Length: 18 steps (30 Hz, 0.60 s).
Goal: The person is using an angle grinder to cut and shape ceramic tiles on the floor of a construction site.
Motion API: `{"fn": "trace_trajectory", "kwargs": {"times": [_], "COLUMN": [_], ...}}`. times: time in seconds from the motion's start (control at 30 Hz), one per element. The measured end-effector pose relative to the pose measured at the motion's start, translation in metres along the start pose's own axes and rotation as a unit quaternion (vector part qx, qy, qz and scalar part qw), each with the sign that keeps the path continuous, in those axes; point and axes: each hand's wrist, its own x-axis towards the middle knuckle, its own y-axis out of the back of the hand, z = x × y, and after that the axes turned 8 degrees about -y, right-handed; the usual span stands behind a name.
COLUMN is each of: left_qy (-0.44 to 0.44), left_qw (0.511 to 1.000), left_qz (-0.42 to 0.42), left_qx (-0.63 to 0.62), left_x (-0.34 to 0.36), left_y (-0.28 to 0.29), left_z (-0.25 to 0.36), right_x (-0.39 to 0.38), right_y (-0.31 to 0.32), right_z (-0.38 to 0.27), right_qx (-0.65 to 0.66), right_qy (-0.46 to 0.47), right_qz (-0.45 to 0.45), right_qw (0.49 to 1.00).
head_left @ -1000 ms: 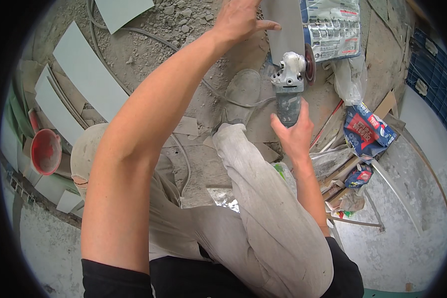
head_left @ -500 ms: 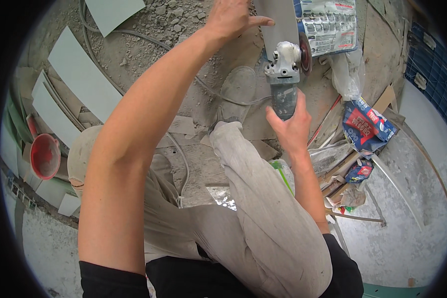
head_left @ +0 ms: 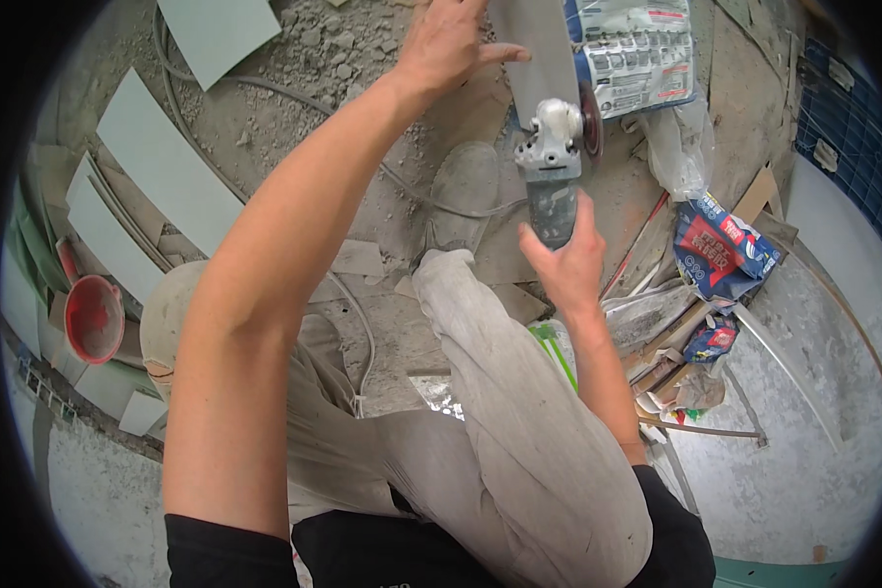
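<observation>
My right hand is wrapped round the dark body of an angle grinder, thumb on its left side. The grinder's silver head lies over the near end of a long grey tile strip. Its reddish-brown disc stands on edge at the right side of that strip, close to a blue and white bag. At the strip's left edge, my left hand grips it, with the thumb stretched toward its face. The other fingers are partly cut off by the upper edge of the view.
Rubble and a grey cable lie on the ground ahead. Pale tile pieces and a red ladle are at left. A crumpled blue bag, clear plastic and wood offcuts lie at right.
The whole view has shifted slightly, so things ahead appear lower. Both hands and the grinder keep nearly the same place against the tile strip.
</observation>
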Motion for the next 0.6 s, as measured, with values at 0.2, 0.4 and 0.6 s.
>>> {"fn": "trace_trajectory", "kwargs": {"times": [0.2, 0.4, 0.6], "left_qy": [-0.065, -0.065, -0.031], "left_qw": [0.994, 0.997, 1.0], "left_qz": [0.079, 0.039, -0.005], "left_qx": [-0.047, 0.001, 0.002], "left_x": [0.004, -0.001, -0.029], "left_y": [-0.019, 0.007, 0.029], "left_z": [-0.014, -0.004, 0.06], "right_x": [-0.023, -0.03, -0.023], "right_y": [0.002, 0.027, 0.039], "right_z": [0.022, -0.004, 0.002], "right_qx": [0.042, 0.168, 0.377], "right_qy": [-0.02, -0.084, -0.147], "right_qz": [0.008, 0.051, 0.088], "right_qw": [0.999, 0.981, 0.91]}}
